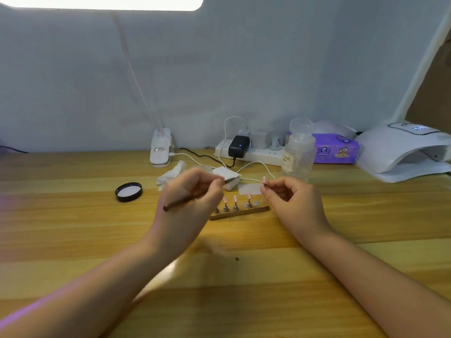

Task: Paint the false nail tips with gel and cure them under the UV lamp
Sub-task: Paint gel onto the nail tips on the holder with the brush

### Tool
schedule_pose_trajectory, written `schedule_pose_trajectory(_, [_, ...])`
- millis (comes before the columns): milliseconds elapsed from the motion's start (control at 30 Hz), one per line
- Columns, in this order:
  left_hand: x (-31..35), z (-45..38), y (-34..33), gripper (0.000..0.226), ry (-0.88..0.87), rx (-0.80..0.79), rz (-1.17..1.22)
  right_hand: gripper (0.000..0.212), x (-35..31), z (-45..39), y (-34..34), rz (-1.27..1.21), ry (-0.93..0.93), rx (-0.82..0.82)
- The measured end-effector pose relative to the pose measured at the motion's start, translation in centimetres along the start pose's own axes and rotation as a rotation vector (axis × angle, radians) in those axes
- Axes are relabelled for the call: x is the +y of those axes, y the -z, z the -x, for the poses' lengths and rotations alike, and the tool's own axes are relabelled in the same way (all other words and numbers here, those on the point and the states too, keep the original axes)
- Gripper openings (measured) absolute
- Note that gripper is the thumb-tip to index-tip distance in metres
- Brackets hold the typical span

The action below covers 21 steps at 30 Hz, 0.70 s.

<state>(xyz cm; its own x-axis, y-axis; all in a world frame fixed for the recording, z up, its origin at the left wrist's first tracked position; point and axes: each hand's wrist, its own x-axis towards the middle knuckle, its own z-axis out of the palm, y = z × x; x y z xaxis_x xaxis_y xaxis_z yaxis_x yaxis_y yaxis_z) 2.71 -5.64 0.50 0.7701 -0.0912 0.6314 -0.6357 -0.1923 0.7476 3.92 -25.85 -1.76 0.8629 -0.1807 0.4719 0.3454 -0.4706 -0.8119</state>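
Your desk (73,240): yellow-tan wood, streaked grain. Nail tips (235,198) on the brown strip (240,212): pale pink, glossy. Your brush (179,203): dark brown handle. Lid (128,191): black rim, whitish inside. Tissue pack (338,148): purple, cartoon print. Lamp (400,150): white. Adapter (239,145): black, blue light.

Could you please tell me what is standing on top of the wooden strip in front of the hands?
On the wooden strip, small metal stands hold pink nail tips; one bare disc sits at its right end. The left hand covers its left end.
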Motion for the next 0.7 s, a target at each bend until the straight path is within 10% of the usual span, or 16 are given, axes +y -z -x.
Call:
schedule_pose_trajectory(233, [0.2,-5.6,3.6,0.015,0.158,0.180,-0.302,0.005,0.3,-0.1,-0.3,0.126,-0.024,-0.027])
schedule_pose_trajectory(700, [-2.5,-10.2,2.3,0.029,0.395,-0.224,-0.774,0.007,0.1,0.0,0.0,0.258,-0.053,-0.053])
